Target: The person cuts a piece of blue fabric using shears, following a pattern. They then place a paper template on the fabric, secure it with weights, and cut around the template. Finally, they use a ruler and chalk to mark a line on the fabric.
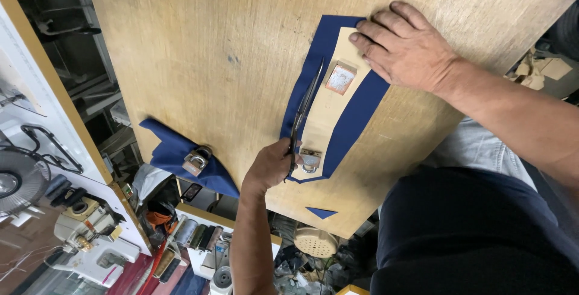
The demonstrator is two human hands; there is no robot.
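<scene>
A strip of dark blue fabric (356,117) lies on a plywood table (205,48) with a beige card pattern (329,111) on top of it. My right hand (407,45) presses flat on the far end of the pattern. My left hand (270,165) grips long scissors (304,105), whose blades run along the pattern's left edge over the fabric. A small square metal block (341,78) and a padlock (310,159) rest on the pattern as weights.
Another folded blue piece (175,150) hangs over the table edge under a second padlock (196,161). Blue scraps (321,212) lie near the edge. Below the table are a sewing machine (90,250), spools (193,235), a fan (15,180) and a round beige object (315,242).
</scene>
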